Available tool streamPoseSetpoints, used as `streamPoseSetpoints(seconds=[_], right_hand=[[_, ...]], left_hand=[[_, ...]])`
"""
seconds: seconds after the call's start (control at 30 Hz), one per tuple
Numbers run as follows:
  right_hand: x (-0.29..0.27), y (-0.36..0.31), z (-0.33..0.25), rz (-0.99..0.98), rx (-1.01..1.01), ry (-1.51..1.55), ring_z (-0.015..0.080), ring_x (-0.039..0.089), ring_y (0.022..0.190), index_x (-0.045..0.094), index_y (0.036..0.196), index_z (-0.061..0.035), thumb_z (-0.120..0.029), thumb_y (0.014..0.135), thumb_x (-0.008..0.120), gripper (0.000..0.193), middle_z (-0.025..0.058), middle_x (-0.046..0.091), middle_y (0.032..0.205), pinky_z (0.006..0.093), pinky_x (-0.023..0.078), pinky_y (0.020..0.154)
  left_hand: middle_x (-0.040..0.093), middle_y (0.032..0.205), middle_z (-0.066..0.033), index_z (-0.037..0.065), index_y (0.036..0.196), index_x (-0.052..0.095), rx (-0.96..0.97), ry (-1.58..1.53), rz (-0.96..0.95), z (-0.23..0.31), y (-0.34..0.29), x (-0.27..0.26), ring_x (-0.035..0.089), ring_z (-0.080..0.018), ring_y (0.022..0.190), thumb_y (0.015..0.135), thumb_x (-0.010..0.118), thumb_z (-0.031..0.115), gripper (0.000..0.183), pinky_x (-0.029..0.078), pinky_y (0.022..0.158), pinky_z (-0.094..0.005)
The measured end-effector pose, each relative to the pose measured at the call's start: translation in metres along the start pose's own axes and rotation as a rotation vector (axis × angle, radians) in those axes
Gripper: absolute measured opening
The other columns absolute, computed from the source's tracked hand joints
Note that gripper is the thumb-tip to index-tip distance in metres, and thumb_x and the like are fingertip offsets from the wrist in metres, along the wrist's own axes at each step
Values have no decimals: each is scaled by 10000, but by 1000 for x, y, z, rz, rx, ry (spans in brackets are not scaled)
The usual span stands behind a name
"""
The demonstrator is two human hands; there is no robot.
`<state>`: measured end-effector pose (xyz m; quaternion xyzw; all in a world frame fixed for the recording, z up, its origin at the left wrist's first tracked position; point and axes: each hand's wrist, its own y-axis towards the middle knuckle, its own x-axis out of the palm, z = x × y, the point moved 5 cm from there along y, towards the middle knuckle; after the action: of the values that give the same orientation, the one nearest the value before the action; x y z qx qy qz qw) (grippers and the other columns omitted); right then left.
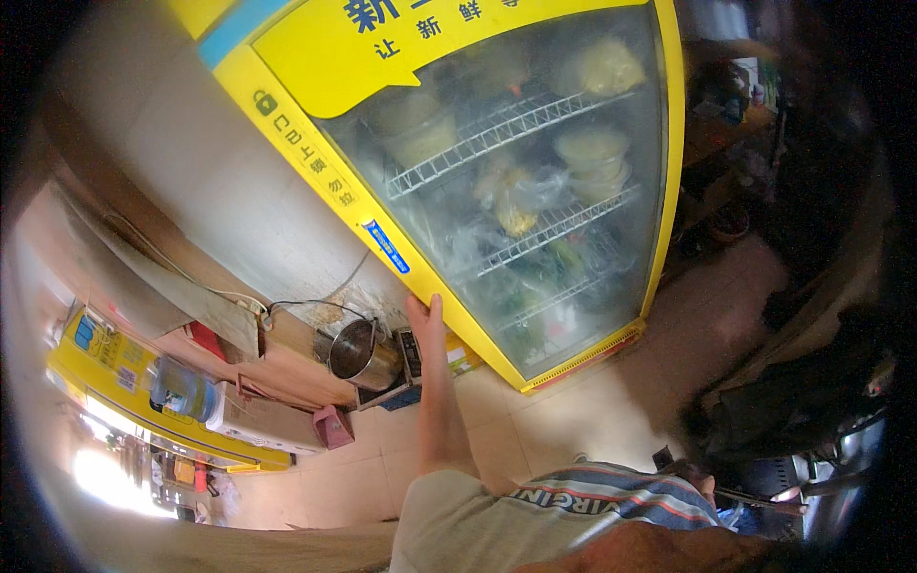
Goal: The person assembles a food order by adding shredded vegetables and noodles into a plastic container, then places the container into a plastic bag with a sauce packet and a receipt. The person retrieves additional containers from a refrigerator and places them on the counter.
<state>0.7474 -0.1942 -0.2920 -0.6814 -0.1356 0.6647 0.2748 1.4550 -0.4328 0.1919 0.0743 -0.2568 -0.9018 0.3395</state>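
My left hand [425, 313] is at the lower left edge of a tall yellow display fridge [320, 181], its arm stretched out from my beige sleeve. The thumb lies near the front of the yellow frame, and the fingers curl at the side edge, partly hidden. The fridge's glass door [564, 325] is closed against the body and looks misted. Behind it, wire shelves [511, 129] carry stacked tubs [592, 158], a bag of pale yellow food [611, 65] and clear plastic bags with green contents. I cannot make out my right hand.
Left of the fridge, a metal pot [365, 355] stands on a low unit beside the wall, with a cable running to it. Further left are a pink bin [333, 427], a cardboard box [267, 420], a water bottle [183, 390] and another yellow fridge [124, 406]. Dark shelving is at the right.
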Motion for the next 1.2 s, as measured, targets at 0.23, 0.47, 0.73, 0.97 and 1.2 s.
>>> streamPoseSetpoints(seconds=[0.23, 0.47, 0.73, 0.97, 1.2], right_hand=[[3, 22, 17, 124, 44, 229, 265, 634, 715, 542, 1095, -143, -279, 800, 494, 329, 90, 647, 773, 411, 491, 597], [-97, 1, -13, 358, -138, 709, 220, 534, 548, 567, 716, -36, -215, 754, 610, 188, 109, 577, 657, 327, 421, 501], [-339, -117, -106, 507, -505, 1437, 122, 554, 717, 569, 945, 14, -82, 895, 477, 142, 42, 591, 794, 256, 458, 661], [-419, -228, -105, 719, -862, 1415, 200, 539, 956, 499, 1117, 44, -17, 776, 412, 357, 116, 527, 1068, 318, 424, 867], [-420, -276, -89, 988, -932, 1272, 273, 241, 1289, 124, 1372, 38, -558, 794, 551, 933, 175, 217, 1400, 378, 181, 1046]], left_hand=[[523, 970, -33, 14, 965, 524, -76, -709, -104, -19, -75, -43, 503, -130, 846, 907, 439, 278, 283, 407, 766, -284], [392, 1123, -70, 22, 1101, 396, -358, -881, -626, 8, -174, 41, 378, -175, 1002, 871, 455, 379, 429, 312, 864, -308], [242, 1297, -111, 31, 1256, 250, -347, -612, -1230, 51, -275, 147, 236, -225, 1180, 829, 473, 495, 669, 204, 976, -336], [110, 1450, -148, 40, 1392, 122, 133, -204, -1396, 115, -297, 194, 111, -269, 1335, 793, 488, 597, 897, 110, 1073, -360], [40, 1482, -119, 98, 1418, 116, 238, -275, -1411, 164, -315, 227, 59, -269, 1361, 785, 610, 433, 870, 92, 1088, -397]])
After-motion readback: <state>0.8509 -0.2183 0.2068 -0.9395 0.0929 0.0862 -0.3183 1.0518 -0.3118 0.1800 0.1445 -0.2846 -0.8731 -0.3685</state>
